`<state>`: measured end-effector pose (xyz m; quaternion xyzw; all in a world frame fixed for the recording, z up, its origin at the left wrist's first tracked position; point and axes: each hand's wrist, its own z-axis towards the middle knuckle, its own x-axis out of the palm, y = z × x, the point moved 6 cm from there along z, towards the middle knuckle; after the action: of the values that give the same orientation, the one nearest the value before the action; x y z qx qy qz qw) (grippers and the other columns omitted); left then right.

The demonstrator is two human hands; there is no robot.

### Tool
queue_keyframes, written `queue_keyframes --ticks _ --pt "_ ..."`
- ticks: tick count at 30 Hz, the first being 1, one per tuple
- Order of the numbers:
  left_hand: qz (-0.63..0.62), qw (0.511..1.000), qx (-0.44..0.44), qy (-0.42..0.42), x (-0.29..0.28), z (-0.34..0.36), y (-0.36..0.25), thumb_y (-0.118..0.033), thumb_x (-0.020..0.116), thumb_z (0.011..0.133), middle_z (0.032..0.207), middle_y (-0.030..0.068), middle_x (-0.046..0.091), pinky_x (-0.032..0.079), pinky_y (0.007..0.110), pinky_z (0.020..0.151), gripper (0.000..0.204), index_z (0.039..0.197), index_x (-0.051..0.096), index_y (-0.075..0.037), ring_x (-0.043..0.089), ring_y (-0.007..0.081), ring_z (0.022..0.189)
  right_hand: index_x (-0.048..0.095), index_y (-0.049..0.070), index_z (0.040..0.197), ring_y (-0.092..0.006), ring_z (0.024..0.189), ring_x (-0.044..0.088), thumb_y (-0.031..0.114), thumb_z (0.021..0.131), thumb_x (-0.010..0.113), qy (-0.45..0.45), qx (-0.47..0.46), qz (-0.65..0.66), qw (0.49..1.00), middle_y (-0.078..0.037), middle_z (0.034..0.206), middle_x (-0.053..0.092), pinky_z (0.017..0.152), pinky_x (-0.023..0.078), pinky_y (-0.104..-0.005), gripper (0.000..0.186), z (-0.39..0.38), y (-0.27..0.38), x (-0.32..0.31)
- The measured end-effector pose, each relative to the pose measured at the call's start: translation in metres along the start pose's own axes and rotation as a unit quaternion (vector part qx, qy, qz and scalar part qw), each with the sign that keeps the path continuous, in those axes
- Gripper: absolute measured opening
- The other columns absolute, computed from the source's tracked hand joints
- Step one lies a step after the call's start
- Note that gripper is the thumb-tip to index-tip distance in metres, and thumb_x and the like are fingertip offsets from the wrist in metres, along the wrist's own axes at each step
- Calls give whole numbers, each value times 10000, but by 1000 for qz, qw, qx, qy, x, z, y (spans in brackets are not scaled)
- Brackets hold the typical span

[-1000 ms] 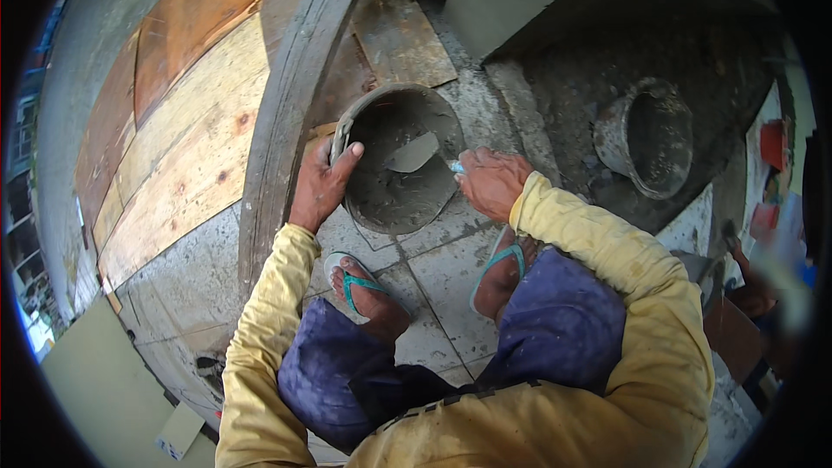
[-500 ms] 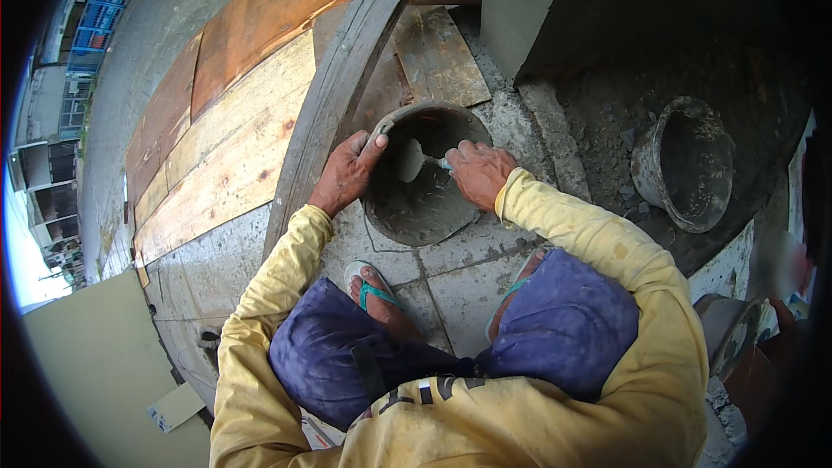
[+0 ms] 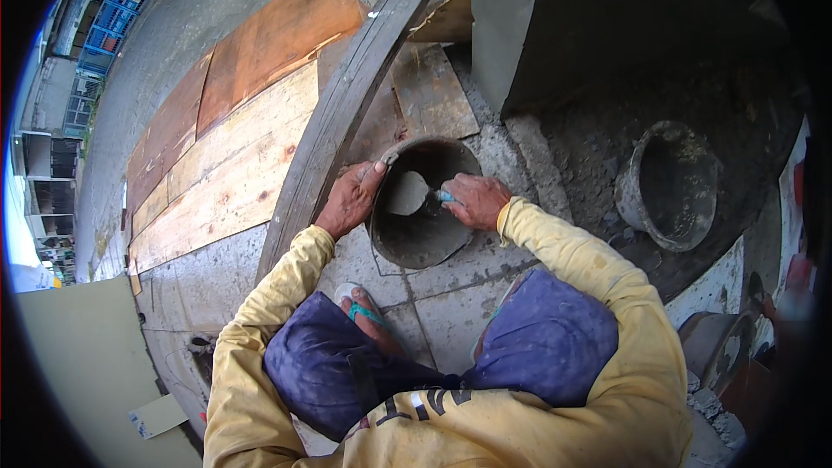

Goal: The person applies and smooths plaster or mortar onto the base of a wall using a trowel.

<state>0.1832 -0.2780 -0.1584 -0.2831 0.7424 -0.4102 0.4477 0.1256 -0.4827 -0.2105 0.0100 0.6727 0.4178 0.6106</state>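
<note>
A dark, cement-caked bucket [image 3: 451,234] lies tipped on the paving in front of my knees, its mouth facing up toward me. My left hand [image 3: 349,199] grips its left rim. My right hand [image 3: 477,199] holds a trowel [image 3: 407,192] with a blue-green handle; the grey blade is inside the bucket, against its wall. I squat in yellow sleeves and blue trousers, with a foot in a green flip-flop [image 3: 360,305] below the bucket.
A second grey bucket [image 3: 672,186] stands on a dark mortar patch at the right. A long curved grey beam [image 3: 347,104] and wooden planks [image 3: 234,165] lie to the left. A grey wall block [image 3: 503,17] rises behind. Rubble and tools lie at the right edge.
The view has shifted, so the bucket sits further right and lower in the picture. The trowel blade has moved a little within the bucket. Both hands keep their grips.
</note>
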Motion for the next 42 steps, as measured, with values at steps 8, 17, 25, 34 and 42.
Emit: queue_keyframes --ticks 8,17,25,34,42 --pt "-72 996 -57 -7 -19 -21 12 -455 363 1010 1020 41 606 411 278 885 531 1125 595 9 506 128 961 578 74 1025 -361 885 618 265 808 658 -88 75 78 990 -154 960 622 744 508 -431 300 -34 -18 -36" --pt "-260 932 -246 -49 -31 -58 58 -583 393 952 1030 78 641 468 275 818 640 1141 606 -10 585 145 905 560 81 1034 -375 894 613 344 859 610 -112 281 -61 951 -158 993 627 749 503 -451 319 -127 -87 -90" --pt "-258 919 -276 -114 -42 -78 99 -595 445 928 940 70 639 487 280 723 643 1055 623 9 582 138 810 546 80 968 -401 898 597 309 876 562 -41 333 -120 934 -179 935 629 745 476 -486 247 -116 -140 -114" --pt "-287 906 -251 -187 -46 -98 115 -595 461 920 1028 118 647 502 299 791 693 1147 592 46 610 161 878 602 66 970 -347 969 604 326 854 556 65 311 -212 924 -150 1023 644 833 479 -455 289 -73 -176 -139" --pt "-249 911 -287 -162 -49 -101 121 -607 438 923 1080 110 638 490 299 828 702 1167 599 31 601 168 929 628 99 982 -336 968 619 344 861 543 106 310 -246 912 -132 998 668 837 481 -463 286 -44 -186 -151"
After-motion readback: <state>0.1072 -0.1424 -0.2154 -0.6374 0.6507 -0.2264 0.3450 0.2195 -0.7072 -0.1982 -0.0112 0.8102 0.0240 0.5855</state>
